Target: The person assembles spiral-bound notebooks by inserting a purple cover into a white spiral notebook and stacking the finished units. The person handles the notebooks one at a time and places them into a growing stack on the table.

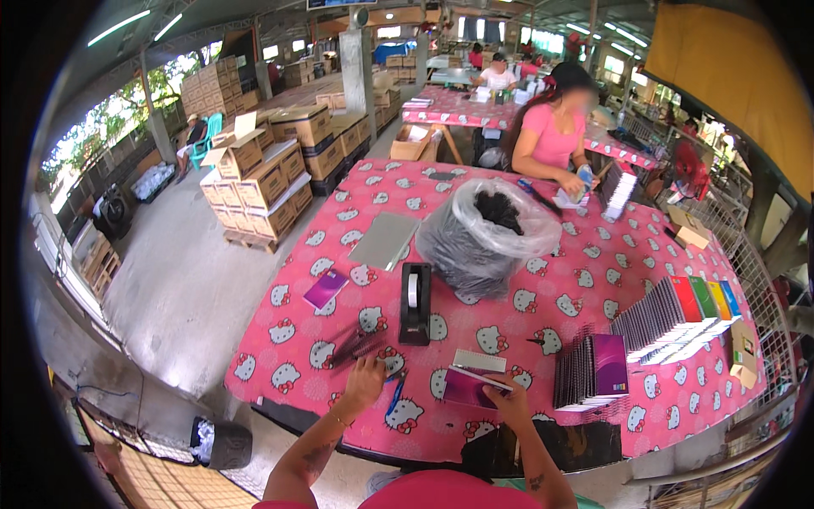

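My right hand [508,399] grips a purple notebook [466,388] low over the near side of the table; a white strip, perhaps page edges, shows along its top. A white sheet or pad with a line of holes [480,361] lies just beyond it. My left hand [365,383] is closed at the near end of a small heap of thin black binding coils [350,346], its fingertips on them; the coils look blurred. A blue pen [397,392] lies right of that hand. A black tape dispenser [415,318] stands farther off, between the hands.
A clear bag of black coils [487,242] stands mid-table. Stacked spiral notebooks [593,373] fill the right side. A purple booklet [326,289] and grey sheet [384,241] lie left. Across the table, a co-worker [555,136] handles items. Cartons [259,182] stand on the floor.
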### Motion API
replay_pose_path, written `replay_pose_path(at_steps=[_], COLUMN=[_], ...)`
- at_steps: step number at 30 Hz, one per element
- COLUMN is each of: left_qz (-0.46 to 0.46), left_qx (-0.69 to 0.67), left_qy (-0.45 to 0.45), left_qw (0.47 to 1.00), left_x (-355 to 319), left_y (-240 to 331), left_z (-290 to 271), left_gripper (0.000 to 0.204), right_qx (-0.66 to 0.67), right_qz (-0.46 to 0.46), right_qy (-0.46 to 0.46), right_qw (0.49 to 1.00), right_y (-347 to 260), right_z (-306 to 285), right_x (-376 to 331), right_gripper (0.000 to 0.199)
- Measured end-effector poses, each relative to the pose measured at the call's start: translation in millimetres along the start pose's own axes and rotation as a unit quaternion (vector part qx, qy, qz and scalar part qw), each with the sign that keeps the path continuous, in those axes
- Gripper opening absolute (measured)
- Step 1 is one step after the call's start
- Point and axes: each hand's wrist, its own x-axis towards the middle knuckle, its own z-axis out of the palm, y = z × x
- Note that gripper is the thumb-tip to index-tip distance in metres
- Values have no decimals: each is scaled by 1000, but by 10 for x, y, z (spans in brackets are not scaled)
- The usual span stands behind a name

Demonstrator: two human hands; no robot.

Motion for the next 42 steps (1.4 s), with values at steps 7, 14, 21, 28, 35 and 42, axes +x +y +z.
replay_pose_path(at_steps=[7,14,21,28,35,42], left_qz=[-41,31,13,30,41,27], left_qx=[-34,-355,-361,-322,-348,-344], left_qy=[76,62,30,57,53,62], left_qw=[996,932,932,945,935,937], left_x=[299,416,372,430,474,525], left_y=[222,1135,1346,1254,1243,1221], left_z=[-166,-801,-856,-865,-791,-670], left_gripper=[9,10,16,17,16,10], right_qx=[0,25,58,15,65,66], right_qz=[-32,-16,-7,-28,-7,-2], right_qy=[-7,-49,-19,5,10,20], right_qw=[999,998,998,999,998,998], right_y=[-47,-67,7,-55,21,-12], right_z=[-22,-29,12,40,71,75], right_x=[-34,0,-6,-21,14,54], right_gripper=[30,33,31,29,26,25])
